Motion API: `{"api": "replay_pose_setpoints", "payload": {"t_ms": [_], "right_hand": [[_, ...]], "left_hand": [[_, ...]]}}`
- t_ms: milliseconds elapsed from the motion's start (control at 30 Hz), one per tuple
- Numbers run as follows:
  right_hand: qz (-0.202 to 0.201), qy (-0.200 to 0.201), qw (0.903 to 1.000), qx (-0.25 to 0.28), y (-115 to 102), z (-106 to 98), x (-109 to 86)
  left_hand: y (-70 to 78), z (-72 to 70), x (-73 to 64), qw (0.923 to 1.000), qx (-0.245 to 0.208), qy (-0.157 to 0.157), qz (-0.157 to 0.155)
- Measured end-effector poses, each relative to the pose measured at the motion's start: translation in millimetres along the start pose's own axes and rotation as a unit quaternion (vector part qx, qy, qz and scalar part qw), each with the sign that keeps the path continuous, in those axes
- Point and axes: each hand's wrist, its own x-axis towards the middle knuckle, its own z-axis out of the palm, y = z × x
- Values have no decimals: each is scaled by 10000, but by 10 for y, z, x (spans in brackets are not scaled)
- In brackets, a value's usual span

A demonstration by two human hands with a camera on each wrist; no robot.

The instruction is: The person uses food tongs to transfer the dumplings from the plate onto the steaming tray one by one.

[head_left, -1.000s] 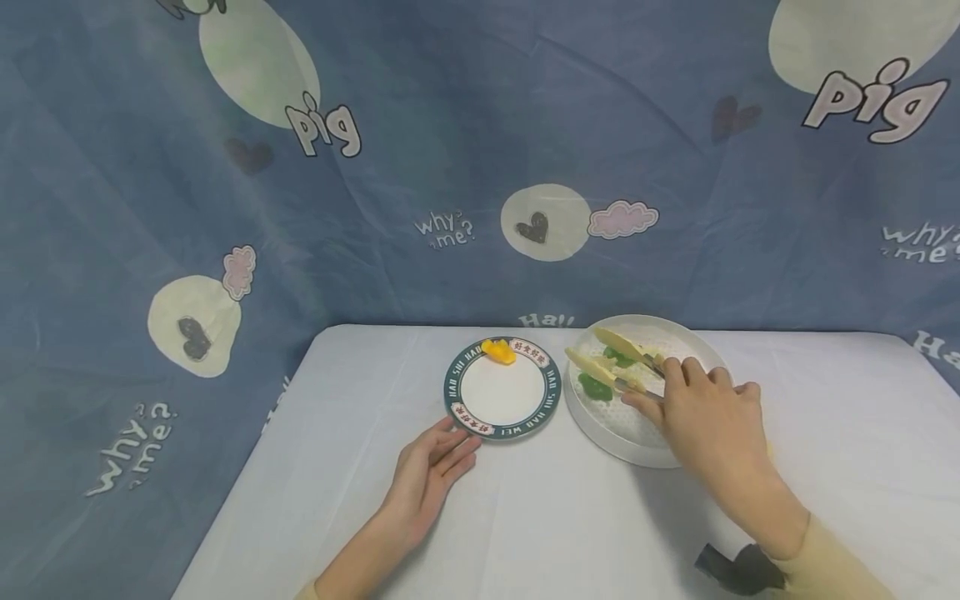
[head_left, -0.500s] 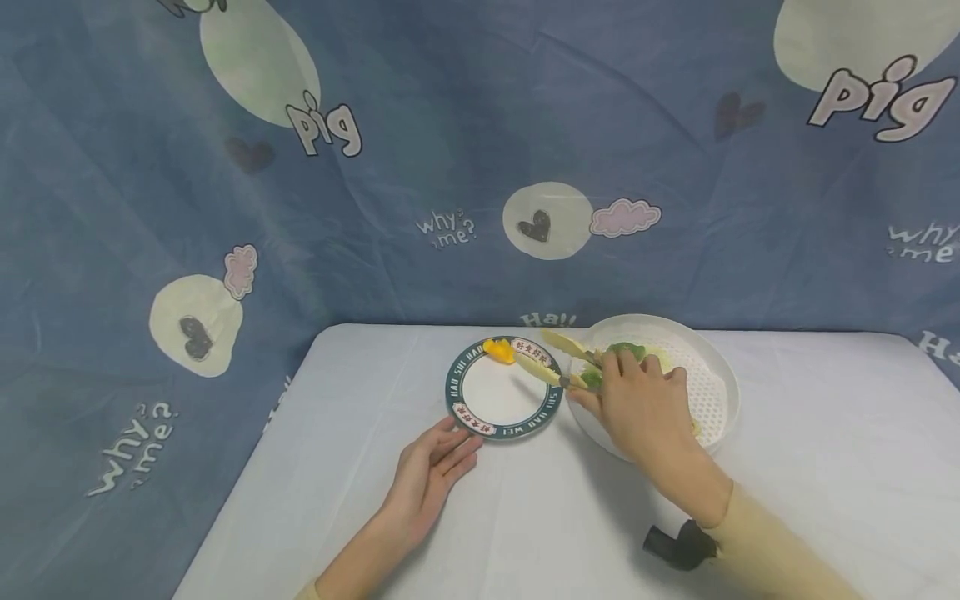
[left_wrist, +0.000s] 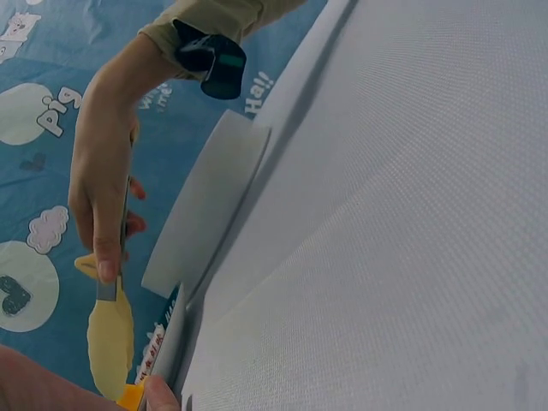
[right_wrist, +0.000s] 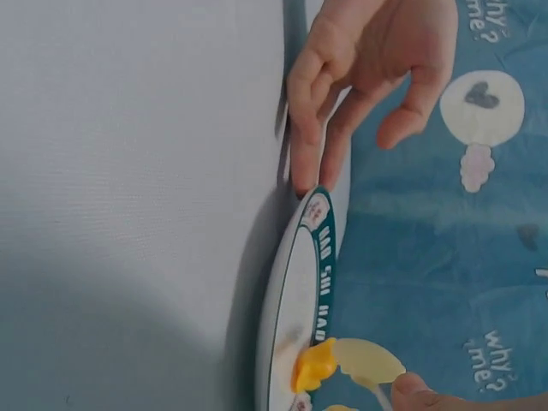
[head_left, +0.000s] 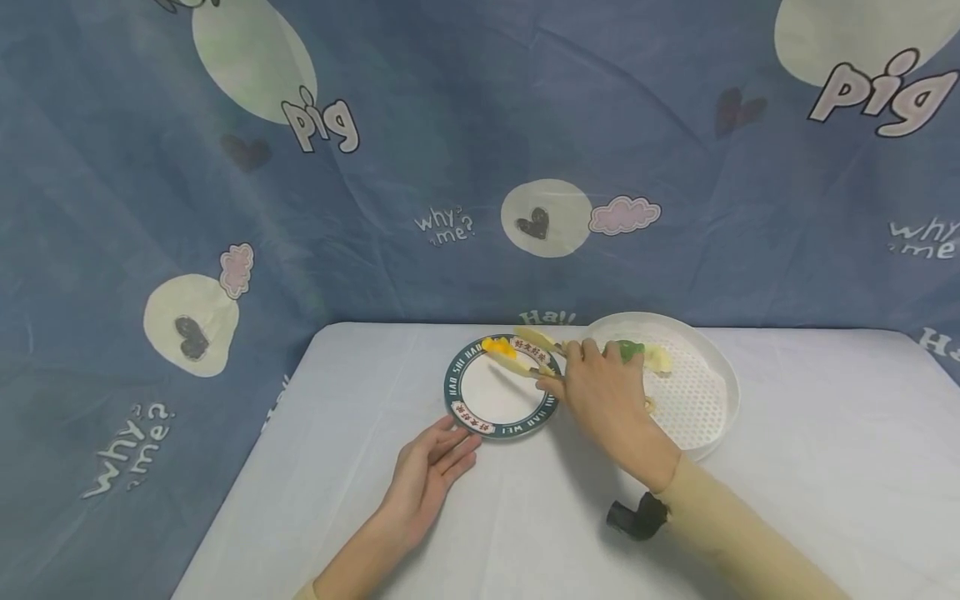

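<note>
My right hand (head_left: 607, 404) grips metal tongs with pale yellow tips (head_left: 513, 364) over the right side of a small white plate with a green lettered rim (head_left: 452, 392). The two tips stand apart, close by a bright orange-yellow piece (head_left: 498, 346) at the plate's far edge. In the right wrist view one tip overlaps that yellow piece (right_wrist: 313, 366). My left hand (head_left: 429, 477) lies at the plate's near left edge, fingers relaxed and fingertips right at the rim. The left wrist view shows the tongs (left_wrist: 110, 342) pointing down toward the plate.
A larger round white dish with a perforated bottom (head_left: 697, 408) stands right of the plate, partly behind my right hand. It holds a green piece (head_left: 630, 350) and a pale yellow piece (head_left: 658, 359). A patterned blue cloth (head_left: 420, 283) hangs behind the white table (head_left: 540, 525).
My right hand has moved left with the tongs, from over the white dish to over the plate beside the yellow piece. The left hand and plate have stayed in place.
</note>
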Motion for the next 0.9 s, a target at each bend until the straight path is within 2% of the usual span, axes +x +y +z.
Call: {"api": "replay_pose_setpoints", "payload": {"t_ms": [233,467,633,900], "right_hand": [[40,-353,9994,4,-39,31,82],[32,-461,9989,-74,-76,112,120],[-46,-323,9994,-87,-121,176,96],[-191,191,9994,-201,-145,240,66]], "left_hand": [[2,8,-6,10000,14,-42,15],[7,14,-13,10000,14,-49,-15],[6,14,-17,10000,5,-59,-34],[11,11,-13,10000,-16,-34,-50]]}}
